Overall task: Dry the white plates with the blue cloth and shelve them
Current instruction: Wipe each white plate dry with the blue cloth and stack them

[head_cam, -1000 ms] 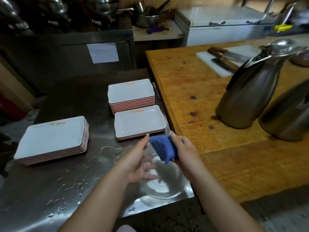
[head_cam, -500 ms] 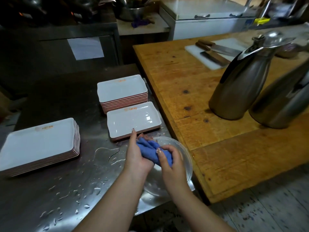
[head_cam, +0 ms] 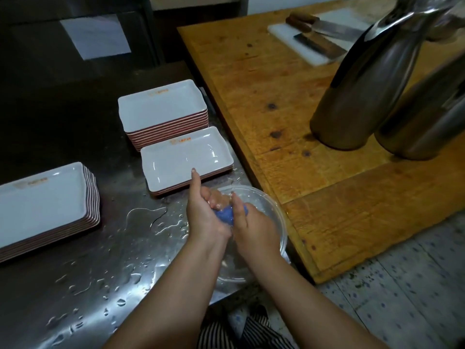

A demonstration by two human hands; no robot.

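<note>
Both my hands squeeze the blue cloth (head_cam: 227, 215) into a tight wad over a clear glass bowl (head_cam: 273, 210). My left hand (head_cam: 205, 217) grips it from the left with one finger sticking straight up. My right hand (head_cam: 251, 229) grips it from the right. Just beyond the bowl lies a short stack of white rectangular plates (head_cam: 186, 159), its top one wet. A taller stack of white plates (head_cam: 162, 107) stands behind it. A third stack of white plates (head_cam: 42, 205) sits at the far left.
The steel counter (head_cam: 100, 273) is dotted with water drops and a puddle (head_cam: 148, 215). To the right is a wooden table (head_cam: 289, 117) with two steel jugs (head_cam: 372, 91) and a white cutting board (head_cam: 317, 28) bearing two cleavers. Speckled floor at bottom right.
My hands have drawn closer together and bunched the cloth into a tighter wad over the bowl. My head has moved closer and looks further down.
</note>
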